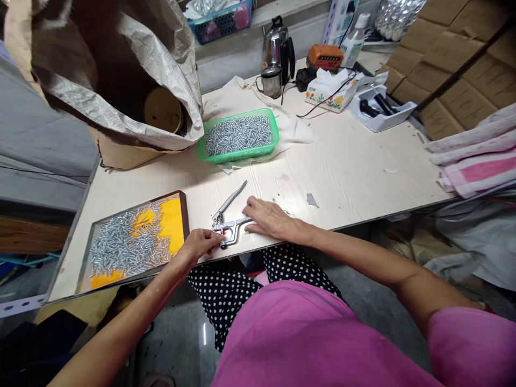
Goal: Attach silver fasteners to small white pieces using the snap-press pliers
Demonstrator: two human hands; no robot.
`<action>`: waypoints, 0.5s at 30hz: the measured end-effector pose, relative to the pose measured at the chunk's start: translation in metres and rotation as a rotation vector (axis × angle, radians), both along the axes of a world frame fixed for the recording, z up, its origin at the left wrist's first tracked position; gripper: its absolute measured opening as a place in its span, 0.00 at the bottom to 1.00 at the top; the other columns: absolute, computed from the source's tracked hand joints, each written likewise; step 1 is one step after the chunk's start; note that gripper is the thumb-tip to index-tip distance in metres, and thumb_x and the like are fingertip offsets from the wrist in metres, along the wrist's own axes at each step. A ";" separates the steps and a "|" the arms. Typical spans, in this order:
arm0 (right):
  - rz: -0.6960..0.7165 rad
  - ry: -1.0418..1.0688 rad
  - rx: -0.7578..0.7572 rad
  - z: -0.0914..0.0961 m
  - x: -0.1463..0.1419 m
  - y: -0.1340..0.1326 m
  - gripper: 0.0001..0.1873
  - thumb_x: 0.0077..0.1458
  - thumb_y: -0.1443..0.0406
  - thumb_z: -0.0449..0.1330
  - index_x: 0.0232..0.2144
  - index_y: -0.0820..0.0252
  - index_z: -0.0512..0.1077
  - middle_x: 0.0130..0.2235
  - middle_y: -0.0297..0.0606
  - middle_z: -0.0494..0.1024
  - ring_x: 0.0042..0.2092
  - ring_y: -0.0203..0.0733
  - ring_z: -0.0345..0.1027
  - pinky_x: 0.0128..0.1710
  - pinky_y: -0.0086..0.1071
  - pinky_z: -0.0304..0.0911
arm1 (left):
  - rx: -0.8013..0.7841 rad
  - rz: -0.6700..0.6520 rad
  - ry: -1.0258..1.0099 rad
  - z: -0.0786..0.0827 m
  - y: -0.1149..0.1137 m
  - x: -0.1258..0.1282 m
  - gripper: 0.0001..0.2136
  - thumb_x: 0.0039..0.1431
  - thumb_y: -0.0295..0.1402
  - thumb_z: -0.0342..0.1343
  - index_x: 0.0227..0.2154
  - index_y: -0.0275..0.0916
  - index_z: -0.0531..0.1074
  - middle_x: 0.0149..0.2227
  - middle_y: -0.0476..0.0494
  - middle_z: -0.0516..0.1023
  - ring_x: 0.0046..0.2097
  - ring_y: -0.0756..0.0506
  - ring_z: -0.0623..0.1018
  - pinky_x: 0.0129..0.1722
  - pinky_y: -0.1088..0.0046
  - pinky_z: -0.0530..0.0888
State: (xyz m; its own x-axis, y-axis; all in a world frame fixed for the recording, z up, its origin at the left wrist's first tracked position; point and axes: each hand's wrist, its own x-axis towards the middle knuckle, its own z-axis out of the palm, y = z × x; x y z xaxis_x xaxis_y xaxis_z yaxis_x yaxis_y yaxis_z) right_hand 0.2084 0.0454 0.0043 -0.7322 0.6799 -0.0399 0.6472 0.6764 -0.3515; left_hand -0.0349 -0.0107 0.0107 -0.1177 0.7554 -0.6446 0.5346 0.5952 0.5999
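Snap fastener pliers (230, 226) with grey metal handles, a spring and a small red part lie near the table's front edge, their handles spread apart. My right hand (268, 219) is around the end of the lower handle. At the jaw, the thumb and finger of my left hand (201, 243) are pinched together; whatever is between them is too small to make out. Left of that hand is a dark-rimmed tray (184, 215) with a yellow bottom, bearing many small silvery metal pins (124, 242).
Farther back, a green plastic basket (275, 129) is full of similar metal pieces. A large open sack (177, 70) stands at the back left. A kettle (278, 48), a metal mug (271, 81), a tissue box (332, 94) and a white tray (379, 124) line the back.
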 end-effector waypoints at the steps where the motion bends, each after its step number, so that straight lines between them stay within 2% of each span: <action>1: 0.016 0.031 0.041 0.001 0.001 0.007 0.25 0.62 0.56 0.62 0.56 0.63 0.67 0.62 0.54 0.65 0.56 0.56 0.64 0.51 0.46 0.64 | 0.005 0.008 -0.001 -0.001 -0.001 0.000 0.22 0.35 0.53 0.68 0.20 0.36 0.76 0.17 0.52 0.67 0.23 0.52 0.63 0.23 0.74 0.62; 4: 0.078 0.019 0.110 -0.001 0.000 0.036 0.49 0.50 0.48 0.71 0.66 0.64 0.58 0.71 0.59 0.50 0.68 0.69 0.46 0.62 0.61 0.52 | 0.016 0.022 0.001 -0.003 -0.003 0.000 0.22 0.35 0.53 0.68 0.21 0.36 0.77 0.17 0.52 0.68 0.22 0.52 0.63 0.23 0.74 0.62; 5: 0.111 -0.014 0.098 -0.003 -0.002 0.046 0.53 0.47 0.47 0.72 0.67 0.64 0.56 0.71 0.59 0.49 0.69 0.71 0.42 0.63 0.64 0.48 | 0.019 0.025 0.004 -0.003 -0.003 0.000 0.22 0.36 0.53 0.68 0.21 0.36 0.77 0.17 0.52 0.68 0.22 0.52 0.63 0.23 0.74 0.62; 7: 0.178 -0.078 0.060 -0.007 -0.007 0.063 0.56 0.45 0.44 0.71 0.67 0.64 0.56 0.70 0.59 0.52 0.70 0.72 0.38 0.64 0.66 0.44 | 0.025 0.036 0.006 -0.004 -0.005 0.001 0.22 0.37 0.53 0.68 0.21 0.35 0.77 0.16 0.52 0.67 0.22 0.52 0.63 0.23 0.75 0.61; 10: 0.226 -0.125 0.036 -0.011 -0.016 0.076 0.54 0.45 0.43 0.70 0.65 0.65 0.59 0.65 0.57 0.61 0.67 0.69 0.47 0.63 0.66 0.44 | 0.029 0.060 0.002 -0.005 -0.006 0.002 0.21 0.37 0.52 0.67 0.21 0.35 0.78 0.16 0.52 0.67 0.22 0.52 0.63 0.23 0.75 0.62; 13: 0.214 -0.155 0.051 -0.007 -0.020 0.076 0.49 0.45 0.43 0.69 0.61 0.66 0.65 0.59 0.54 0.68 0.59 0.63 0.58 0.62 0.64 0.47 | 0.035 0.073 0.001 -0.005 -0.006 0.003 0.22 0.36 0.52 0.68 0.21 0.35 0.78 0.17 0.52 0.67 0.22 0.52 0.63 0.23 0.75 0.61; 15: 0.207 -0.175 0.069 -0.003 -0.020 0.071 0.44 0.46 0.43 0.69 0.56 0.66 0.69 0.55 0.52 0.70 0.56 0.61 0.60 0.60 0.62 0.49 | 0.038 0.074 0.001 -0.005 -0.006 0.002 0.22 0.36 0.52 0.67 0.21 0.35 0.77 0.17 0.52 0.67 0.21 0.52 0.63 0.23 0.74 0.61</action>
